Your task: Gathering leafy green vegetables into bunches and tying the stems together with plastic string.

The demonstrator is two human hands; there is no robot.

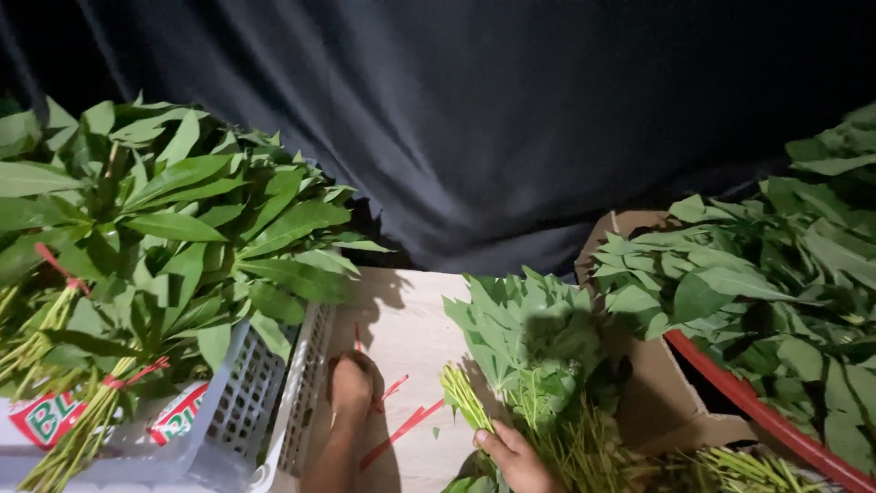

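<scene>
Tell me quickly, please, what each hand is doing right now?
Left hand: curled, pressing down on the board by the red ties; whether it grips one cannot be told.
Right hand: closed on the stems of a leaf bunch.

Just one view here: a head-worn camera looking steeply down and forward from close range at a pale wooden board (411, 338), with a dark draped cloth backdrop (511, 119) filling the top half and both hands cropped by the bottom edge.
</scene>
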